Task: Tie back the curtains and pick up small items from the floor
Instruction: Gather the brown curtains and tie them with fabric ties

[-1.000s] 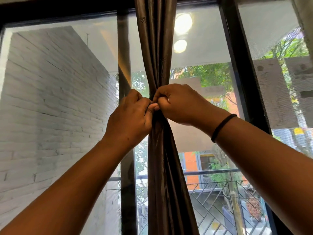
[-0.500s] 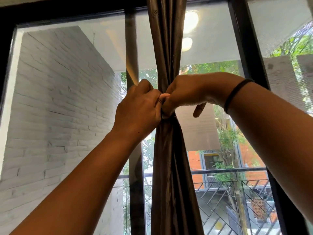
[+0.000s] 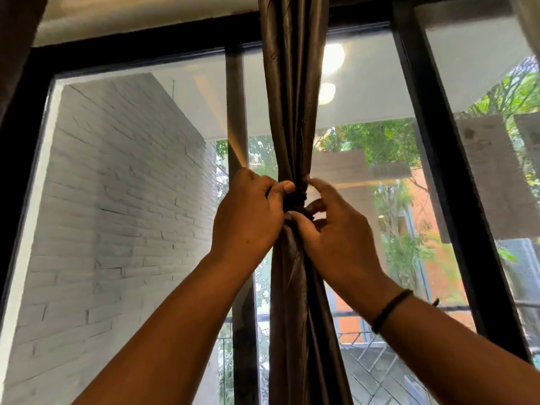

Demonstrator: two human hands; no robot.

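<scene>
A dark brown satin curtain [image 3: 293,97] hangs in front of the window, gathered into a narrow bundle at mid height. A dark tie [image 3: 297,197] is wound around the gathered waist. My left hand [image 3: 248,217] is curled against the left side of the bundle, thumb up at the tie, gripping it. On the right side my right hand [image 3: 333,226] pinches the tie and fabric, index finger raised at the top of the knot. Below the hands the curtain flares out again. No floor or small items are in view.
A black-framed window [image 3: 432,147] fills the view, with a slim vertical mullion [image 3: 235,106] just left of the curtain. Outside are a white brick wall [image 3: 117,200], trees and a balcony railing [image 3: 371,363]. Another curtain edge [image 3: 17,39] hangs at the far left.
The view has tilted upward. My right hand has turned from a fist over the top of the gather to a looser pinch at its right side, uncovering the tie.
</scene>
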